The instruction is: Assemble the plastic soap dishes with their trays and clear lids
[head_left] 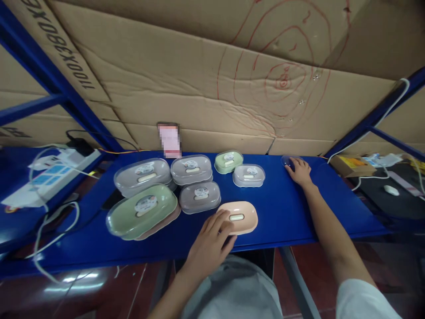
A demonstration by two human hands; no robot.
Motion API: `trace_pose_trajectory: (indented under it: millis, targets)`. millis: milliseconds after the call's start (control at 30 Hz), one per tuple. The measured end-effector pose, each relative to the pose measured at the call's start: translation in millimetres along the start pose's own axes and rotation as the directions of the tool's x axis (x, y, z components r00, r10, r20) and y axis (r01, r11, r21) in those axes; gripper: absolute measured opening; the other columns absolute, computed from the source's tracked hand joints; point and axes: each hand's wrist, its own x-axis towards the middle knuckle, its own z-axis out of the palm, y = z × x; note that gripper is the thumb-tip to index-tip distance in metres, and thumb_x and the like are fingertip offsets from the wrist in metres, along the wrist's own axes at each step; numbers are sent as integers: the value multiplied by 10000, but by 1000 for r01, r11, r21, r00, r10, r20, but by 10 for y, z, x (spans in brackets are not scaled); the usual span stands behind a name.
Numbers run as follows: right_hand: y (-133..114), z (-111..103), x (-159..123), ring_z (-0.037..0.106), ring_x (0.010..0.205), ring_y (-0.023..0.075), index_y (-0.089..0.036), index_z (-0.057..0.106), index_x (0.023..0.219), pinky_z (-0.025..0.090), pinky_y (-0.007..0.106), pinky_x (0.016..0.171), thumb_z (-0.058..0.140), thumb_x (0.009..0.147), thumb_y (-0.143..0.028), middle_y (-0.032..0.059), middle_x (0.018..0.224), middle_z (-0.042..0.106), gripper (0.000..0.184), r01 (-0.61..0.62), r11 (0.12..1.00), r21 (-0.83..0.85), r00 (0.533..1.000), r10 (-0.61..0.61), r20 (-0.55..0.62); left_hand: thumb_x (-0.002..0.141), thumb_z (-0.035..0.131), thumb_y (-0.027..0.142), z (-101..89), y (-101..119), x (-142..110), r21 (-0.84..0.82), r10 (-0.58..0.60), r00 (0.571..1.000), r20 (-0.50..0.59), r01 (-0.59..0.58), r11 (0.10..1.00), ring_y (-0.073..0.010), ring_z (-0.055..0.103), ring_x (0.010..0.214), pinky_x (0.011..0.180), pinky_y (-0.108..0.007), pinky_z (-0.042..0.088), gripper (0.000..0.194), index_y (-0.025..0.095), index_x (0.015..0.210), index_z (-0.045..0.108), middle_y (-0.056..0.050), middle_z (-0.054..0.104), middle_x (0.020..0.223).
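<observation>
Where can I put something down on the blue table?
The biggest bare patch lies between the peach dish and the right arm, reaching back between the rightmost box and the right hand. The left side of the table is crowded with boxes.

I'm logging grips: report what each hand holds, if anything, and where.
Left hand touches the left end of the peach dish; right hand, the right side of a clear piece. Whether either grips is unclear.

I can't read the dark-edged upright phone (pixel 170 141), blurred into pink squares; the right hand (pixel 300 172) partly covers a clear plastic piece (pixel 286 160).
</observation>
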Motion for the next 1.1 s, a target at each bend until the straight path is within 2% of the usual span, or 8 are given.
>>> trace_pose_trajectory:
  millis: [133,267,433,500,600,667,933,1100]
  targets:
    - [-212,-37,-483,546,1283,392,-252,695,1418,402,622,1119,604,977,-649,166,1337,633,600,148,989,14,986,-149,71,1027,624,260,14,-11,-14,-19,0,1000,-26,0,1000,-314,537,1480,1176,-508,538,189,224,1211,650,-142,580,1544]
    - [-552,-144,-1380,592,1268,336,-283,612,1516,492,549,1112,628,1002,-620,137,1298,596,615,322,918,229,941,-338,31,1005,656,229,-4,-27,-31,-124,-85,995,-53,78,989,-332,464,1542,1210,-515,508,177,250,1178,692,-121,436,1664]
    - [-1004,-362,-2215,546,1441,310,-351,560,1543,505,519,1175,517,1098,-452,108,1494,559,458,235,841,488,966,-258,-19,975,716,234,-46,-79,-55,-292,-181,981,74,195,936,-280,513,1517,1199,-447,524,429,337,1380,619,-69,433,1683]
    - [-1224,-415,-2293,542,1459,285,-354,530,1566,517,486,1175,465,1121,-410,98,1569,540,454,308,784,539,927,-374,14,953,754,256,-48,-100,-61,-333,-201,973,111,227,915,-274,524,1510,1182,-432,538,669,360,1548,466,-85,440,1688]
    - [-1567,-403,-2249,450,1544,302,-357,496,1595,430,560,1248,497,1115,-418,82,1650,497,484,550,672,497,765,-643,23,952,763,294,-32,-132,-66,-365,-204,972,114,232,902,-288,511,1521,1191,-463,524,858,379,1657,282,-103,468,1676]
    - [-1738,-366,-2206,408,1573,317,-353,489,1601,359,623,1280,543,1101,-423,78,1657,501,508,660,619,425,682,-732,8,954,759,297,-16,-158,-70,-377,-204,975,90,223,899,-295,504,1525,1215,-484,496,872,379,1665,262,-108,484,1662]
    - [-1810,-409,-2118,431,1555,334,-360,554,1555,363,658,1263,637,1054,-468,70,1622,551,519,779,563,277,571,-819,59,943,773,270,21,-208,-95,-376,-229,963,140,266,888,-289,469,1547,1241,-467,464,885,395,1666,278,-99,444,1672]
    - [-1819,-370,-2059,418,1566,331,-368,533,1577,361,637,1267,643,1047,-477,75,1641,527,552,749,574,331,591,-805,59,962,751,287,4,-200,-77,-367,-245,961,130,276,888,-295,468,1545,1239,-473,459,861,390,1670,271,-108,436,1678]
